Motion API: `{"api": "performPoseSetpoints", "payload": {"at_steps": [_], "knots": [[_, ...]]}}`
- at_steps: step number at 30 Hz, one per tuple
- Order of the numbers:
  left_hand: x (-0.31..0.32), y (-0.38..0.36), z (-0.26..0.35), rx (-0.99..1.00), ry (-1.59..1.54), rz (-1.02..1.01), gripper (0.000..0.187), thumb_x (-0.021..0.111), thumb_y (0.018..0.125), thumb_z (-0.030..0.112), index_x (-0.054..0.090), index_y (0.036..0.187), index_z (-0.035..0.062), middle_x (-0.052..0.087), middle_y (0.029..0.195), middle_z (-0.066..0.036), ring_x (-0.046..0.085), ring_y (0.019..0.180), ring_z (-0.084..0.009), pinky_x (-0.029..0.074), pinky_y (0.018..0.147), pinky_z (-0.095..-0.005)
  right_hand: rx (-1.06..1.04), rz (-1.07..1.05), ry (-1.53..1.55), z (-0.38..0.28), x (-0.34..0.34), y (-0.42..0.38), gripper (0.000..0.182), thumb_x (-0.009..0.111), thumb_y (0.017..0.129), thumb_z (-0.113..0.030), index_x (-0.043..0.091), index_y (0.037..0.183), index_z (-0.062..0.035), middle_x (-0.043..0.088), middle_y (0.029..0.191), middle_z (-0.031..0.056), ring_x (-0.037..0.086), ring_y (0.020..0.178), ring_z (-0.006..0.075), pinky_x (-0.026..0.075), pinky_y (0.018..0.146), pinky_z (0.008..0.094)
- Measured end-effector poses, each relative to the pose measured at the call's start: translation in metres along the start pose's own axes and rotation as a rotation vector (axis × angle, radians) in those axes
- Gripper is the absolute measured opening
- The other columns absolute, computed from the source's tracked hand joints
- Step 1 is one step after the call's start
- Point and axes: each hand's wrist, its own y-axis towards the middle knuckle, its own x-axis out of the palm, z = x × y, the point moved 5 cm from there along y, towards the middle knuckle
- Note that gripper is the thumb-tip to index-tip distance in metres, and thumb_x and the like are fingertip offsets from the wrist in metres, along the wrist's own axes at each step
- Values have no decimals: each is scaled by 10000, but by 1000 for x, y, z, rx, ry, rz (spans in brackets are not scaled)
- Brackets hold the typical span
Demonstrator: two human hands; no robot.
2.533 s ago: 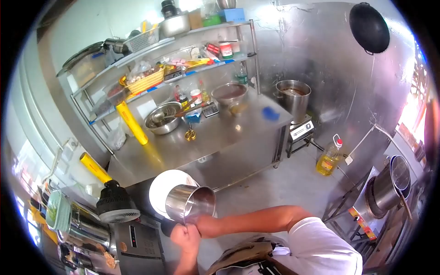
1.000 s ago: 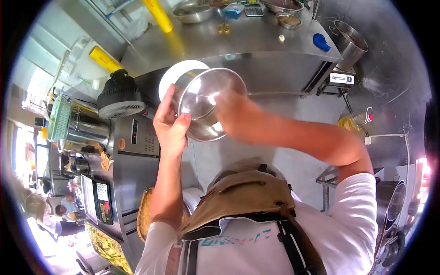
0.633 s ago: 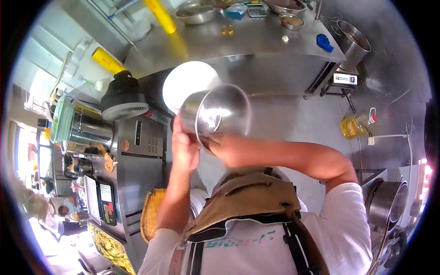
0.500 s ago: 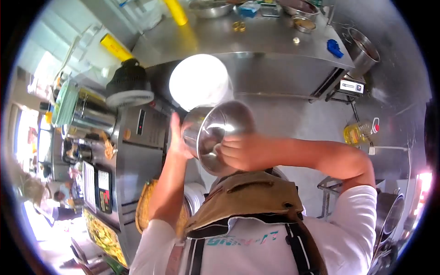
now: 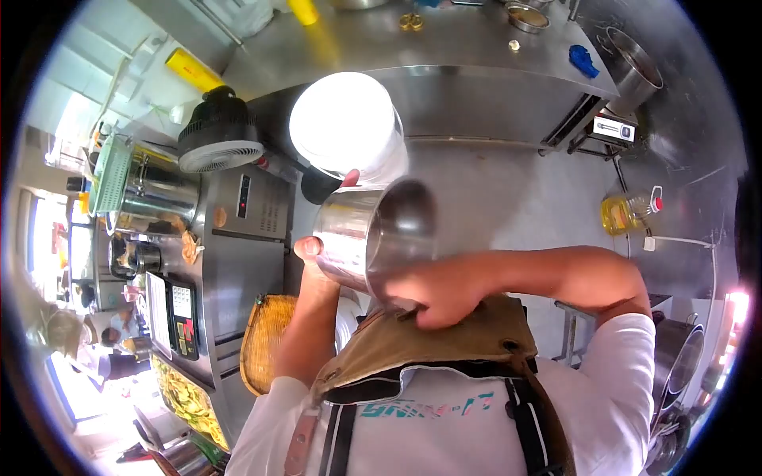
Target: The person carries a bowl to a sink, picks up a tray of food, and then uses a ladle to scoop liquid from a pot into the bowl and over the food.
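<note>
By the left hand (image 5: 311,252) a metal pot (image 5: 343,238) is gripped on its side, mouth turned to the right; by the right hand (image 5: 435,292) its near rim is met.

At far left, yellow-green food (image 5: 189,397) is spread beside a scale (image 5: 182,317), followed by a black fan (image 5: 219,131) and a woven basket (image 5: 264,341), partly covered by the left forearm. The pot is wrapped by the left hand, thumb on the outer wall, in front of a white bucket (image 5: 343,115). The right hand is curled and blurred; whether anything is pinched in it cannot be told. Further right, a blue crumpled item (image 5: 583,61) is seen on the tabletop (image 5: 468,47), and an oil jug (image 5: 621,216) is seen on the floor.
</note>
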Motion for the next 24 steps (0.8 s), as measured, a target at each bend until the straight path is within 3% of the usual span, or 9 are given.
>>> {"api": "performPoseSetpoints", "payload": {"at_steps": [2,5,7,8,11,13,16,20,24], "knots": [[6,-1,1,68,96,116,1067,717,532,295,186,1416,22,447,1286,-212,507,1120,-324,399,982,-417,321,-77,414,-8,-8,7,392,536,674,-81,509,1042,53,580,930,181,561,881,227,454,761,331],[-11,-3,2,170,63,49,1047,702,557,351,201,1407,2,503,1226,-214,543,1071,-310,437,940,-409,363,467,359,-2,-36,11,367,595,693,-77,522,1037,30,578,872,99,567,788,202,462,691,335],[-15,-9,-3,172,54,96,1028,698,565,389,237,1396,-3,541,1182,-206,564,1038,-301,453,919,-405,347,676,1088,26,-16,23,254,530,794,-36,551,1040,22,614,910,98,590,817,193,472,710,322],[-17,-17,-13,138,19,308,1000,683,575,443,282,1378,3,551,1162,-188,581,998,-304,465,897,-411,348,626,769,30,-20,24,244,530,783,-17,566,1022,20,609,957,109,594,835,214,474,723,316],[-15,-16,-32,53,-156,117,956,627,598,544,342,1345,20,545,1155,-167,560,1034,-291,453,905,-416,25,669,42,46,-12,31,200,544,741,10,610,929,29,600,981,158,599,880,280,479,740,309],[-16,-16,-41,9,-159,118,923,603,613,567,382,1328,27,526,1191,-162,534,1081,-285,441,921,-414,-194,650,-731,42,-7,30,199,592,597,-130,648,757,-27,616,826,115,566,908,296,458,770,414],[-25,-29,-38,-25,255,434,915,603,625,544,354,1349,42,511,1219,-157,530,1084,-283,444,916,-416,-35,479,-865,45,-14,29,103,577,581,-176,616,592,-82,590,676,81,552,883,249,437,677,439],[-32,-29,-33,-57,144,339,905,615,623,465,307,1380,76,516,1200,-155,544,1044,-281,463,882,-413,348,-47,-552,86,-1,20,123,581,736,-144,623,766,-33,600,748,110,559,865,204,456,685,349],[-57,-29,-45,-110,26,339,838,588,614,445,372,1331,68,561,1121,-156,573,964,-290,479,840,-405,61,479,392,81,24,37,256,490,883,-176,507,1067,0,554,991,102,562,860,199,467,776,304]]}}
